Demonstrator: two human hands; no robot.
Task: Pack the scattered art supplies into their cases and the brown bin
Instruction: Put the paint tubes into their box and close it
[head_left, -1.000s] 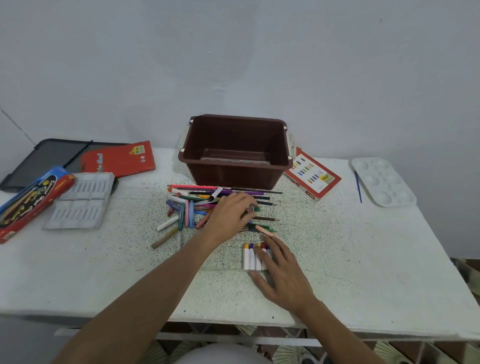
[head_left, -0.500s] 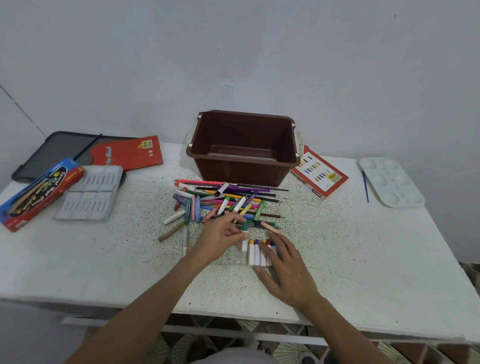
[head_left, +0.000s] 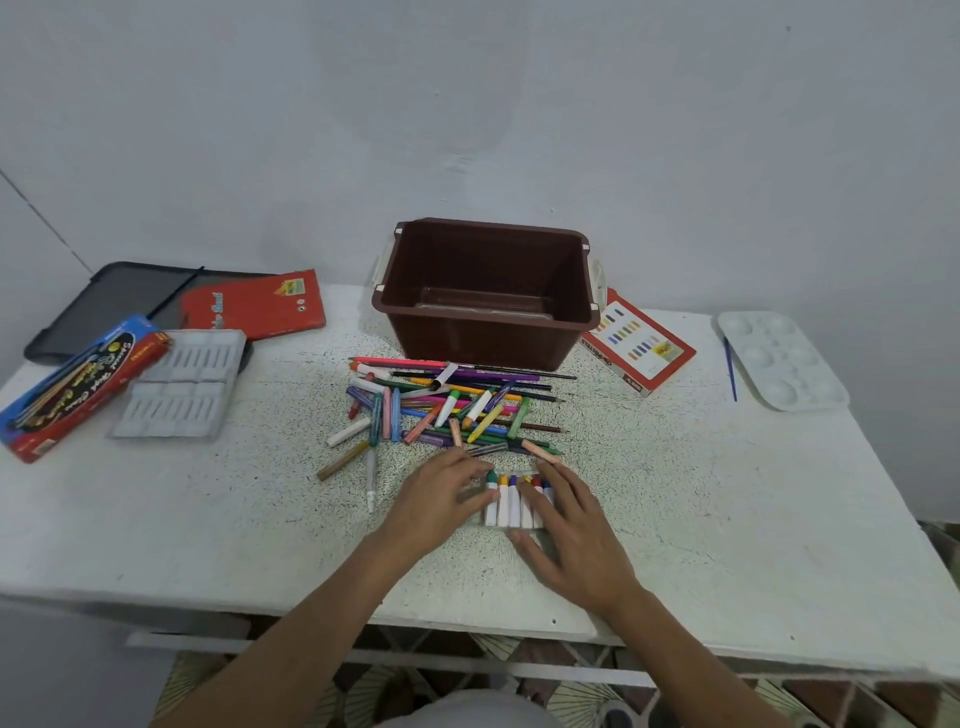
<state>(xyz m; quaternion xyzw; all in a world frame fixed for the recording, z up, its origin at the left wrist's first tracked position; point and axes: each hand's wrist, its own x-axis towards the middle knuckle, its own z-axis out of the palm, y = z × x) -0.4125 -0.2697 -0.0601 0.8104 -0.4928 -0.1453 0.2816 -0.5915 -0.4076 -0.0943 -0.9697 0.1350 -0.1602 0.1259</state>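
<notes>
Returning from pile (head_left: 447, 410), left hand (head_left: 441, 501) pinches green marker (head_left: 491, 499) | right hand (head_left: 576, 540) flat on row (head_left: 515, 509) before bin (head_left: 483, 338) | I judge: early

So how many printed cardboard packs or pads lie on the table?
3: red pad back left, blue-and-red box far left, pastel box right of the brown bin.

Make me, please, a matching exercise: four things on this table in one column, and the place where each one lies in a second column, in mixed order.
1. brown bin
2. white palette
3. blue pencil box
4. row of white markers

A. at the far right of the table
B. between the left hand and the right hand
C. at the table's left edge
D. behind the pile of pens

Pairs: 1-D, 2-A, 3-C, 4-B
</notes>
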